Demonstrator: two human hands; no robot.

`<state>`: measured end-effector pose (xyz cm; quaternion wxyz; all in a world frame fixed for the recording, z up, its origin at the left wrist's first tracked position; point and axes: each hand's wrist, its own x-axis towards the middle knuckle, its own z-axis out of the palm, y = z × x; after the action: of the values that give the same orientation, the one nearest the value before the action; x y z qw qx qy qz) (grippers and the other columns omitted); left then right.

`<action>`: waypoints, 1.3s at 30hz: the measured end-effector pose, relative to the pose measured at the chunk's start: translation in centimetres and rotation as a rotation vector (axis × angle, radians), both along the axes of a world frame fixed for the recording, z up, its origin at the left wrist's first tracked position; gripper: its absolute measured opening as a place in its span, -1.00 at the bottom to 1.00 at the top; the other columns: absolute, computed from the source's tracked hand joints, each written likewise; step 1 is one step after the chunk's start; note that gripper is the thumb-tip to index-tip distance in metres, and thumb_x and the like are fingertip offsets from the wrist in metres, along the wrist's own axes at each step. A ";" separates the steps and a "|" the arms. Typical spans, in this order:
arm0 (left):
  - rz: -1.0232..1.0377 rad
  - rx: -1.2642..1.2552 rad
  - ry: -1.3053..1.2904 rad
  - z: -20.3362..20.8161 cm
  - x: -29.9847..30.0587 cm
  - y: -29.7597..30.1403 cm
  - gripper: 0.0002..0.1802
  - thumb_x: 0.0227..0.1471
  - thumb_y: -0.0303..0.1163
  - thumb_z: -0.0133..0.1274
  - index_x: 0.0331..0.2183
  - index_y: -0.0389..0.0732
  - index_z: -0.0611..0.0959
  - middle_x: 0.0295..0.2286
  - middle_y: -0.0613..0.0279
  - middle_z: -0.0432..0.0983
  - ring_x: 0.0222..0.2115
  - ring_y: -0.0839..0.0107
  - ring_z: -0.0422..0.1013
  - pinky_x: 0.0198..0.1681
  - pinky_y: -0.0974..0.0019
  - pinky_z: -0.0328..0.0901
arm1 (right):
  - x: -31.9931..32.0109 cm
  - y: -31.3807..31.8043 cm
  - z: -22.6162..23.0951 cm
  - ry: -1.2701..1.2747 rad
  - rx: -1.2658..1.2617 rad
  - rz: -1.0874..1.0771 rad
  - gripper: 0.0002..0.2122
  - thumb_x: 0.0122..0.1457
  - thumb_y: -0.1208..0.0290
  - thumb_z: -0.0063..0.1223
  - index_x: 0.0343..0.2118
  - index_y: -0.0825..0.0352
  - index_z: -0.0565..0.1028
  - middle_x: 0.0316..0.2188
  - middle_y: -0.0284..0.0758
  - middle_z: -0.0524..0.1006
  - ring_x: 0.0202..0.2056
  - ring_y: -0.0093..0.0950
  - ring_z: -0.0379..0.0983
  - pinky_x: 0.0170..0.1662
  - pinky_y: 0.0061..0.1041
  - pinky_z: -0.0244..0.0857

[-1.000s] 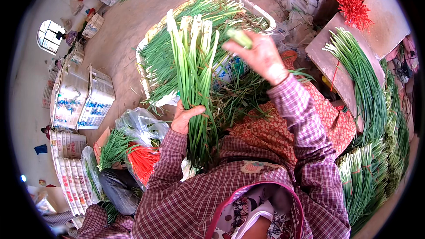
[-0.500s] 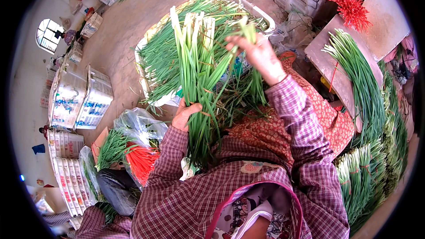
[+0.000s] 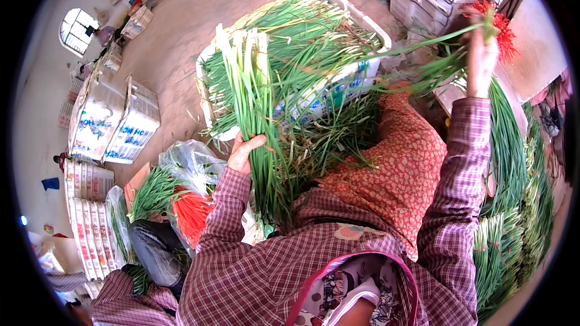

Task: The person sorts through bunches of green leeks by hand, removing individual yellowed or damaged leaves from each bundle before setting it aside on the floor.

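Note:
My left hand [image 3: 243,153] is closed round a thick bunch of garlic chives [image 3: 251,96], with the pale stem ends pointing up and the green leaves hanging over my lap. Far to the right, my blurred right hand [image 3: 483,57] grips a smaller tuft of chives [image 3: 444,69], whose long leaves trail back leftward. That hand is beside a bundle of red ties [image 3: 505,35] and above the board. In front of me a white crate [image 3: 205,93] is heaped with loose chives [image 3: 290,54]. Stray leaves and scraps [image 3: 338,136] lie between the crate and my patterned red apron [image 3: 393,175].
Tied chive bundles [image 3: 498,247] are piled at my right. Stacked white crates [image 3: 423,0] stand at the back right, others [image 3: 115,124] at left. Near a seated person's leg [image 3: 158,250] are a plastic bag [image 3: 190,166] and red ties [image 3: 191,217].
My right hand has swung out to the right from beside the left-hand bunch, drawing a tuft of chives with it. My left hand still holds its bunch, nearly in place.

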<state>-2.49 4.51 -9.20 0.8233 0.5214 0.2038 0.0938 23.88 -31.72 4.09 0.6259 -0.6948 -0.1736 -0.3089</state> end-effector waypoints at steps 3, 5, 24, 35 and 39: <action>-0.055 -0.061 -0.060 0.4 -0.2 0.3 -0.47 -0.22 -0.53 0.03 -0.10 -0.16 0.34 -0.32 0.11 0.43 -0.44 0.33 0.43 -0.46 0.28 0.42 | -1.9 5.5 -3.1 -0.023 -0.389 -0.026 -0.78 0.11 0.33 -0.10 -0.17 0.11 0.45 -0.50 -0.47 0.46 -0.52 -0.70 0.30 -0.51 -0.71 0.21; -0.078 -0.099 -0.141 0.6 0.3 0.2 -0.49 -0.22 -0.49 0.05 -0.12 -0.18 0.35 -0.31 0.09 0.42 -0.36 0.25 0.41 -0.41 0.23 0.40 | -5.2 9.8 -3.4 -0.162 -0.785 -0.097 -0.75 0.05 0.34 -0.04 -0.16 0.07 0.44 -0.59 -0.38 0.51 -0.64 -0.61 0.38 -0.54 -0.64 0.31; -0.279 -0.177 -0.215 1.7 4.2 -2.9 -0.53 -0.27 -0.43 0.06 -0.20 -0.26 0.38 -0.49 0.13 0.41 -0.54 0.27 0.37 -0.42 0.23 0.31 | -10.3 15.0 -6.1 -0.210 -0.778 0.364 -0.78 -0.15 0.53 -0.01 -0.35 0.26 0.34 -0.64 -0.22 0.42 -0.60 -0.20 0.38 -0.58 -0.33 0.26; -0.248 0.230 -0.071 2.8 3.5 -4.0 -0.50 -0.29 -0.62 0.14 -0.18 -0.19 0.45 -0.32 0.30 0.46 -0.31 0.51 0.37 -0.21 0.40 0.27 | -9.1 15.1 -0.5 -0.001 -0.285 0.445 -0.74 0.01 0.25 0.03 -0.36 0.36 0.40 -0.63 -0.20 0.48 -0.66 -0.44 0.44 -0.59 -0.53 0.31; -0.283 0.247 -0.095 3.4 3.6 -5.4 -0.46 -0.28 -0.59 0.15 -0.14 -0.18 0.41 -0.29 0.32 0.44 -0.28 0.52 0.35 -0.18 0.40 0.25 | -8.9 16.5 -0.2 0.000 -0.361 0.419 -0.67 -0.08 0.22 0.12 -0.34 0.38 0.44 -0.58 -0.13 0.49 -0.52 -0.28 0.46 -0.43 -0.41 0.33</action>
<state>1.10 -0.90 -5.82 0.7667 0.6370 0.0762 0.0260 15.03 -15.23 3.92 0.5423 -0.7438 -0.3658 -0.1369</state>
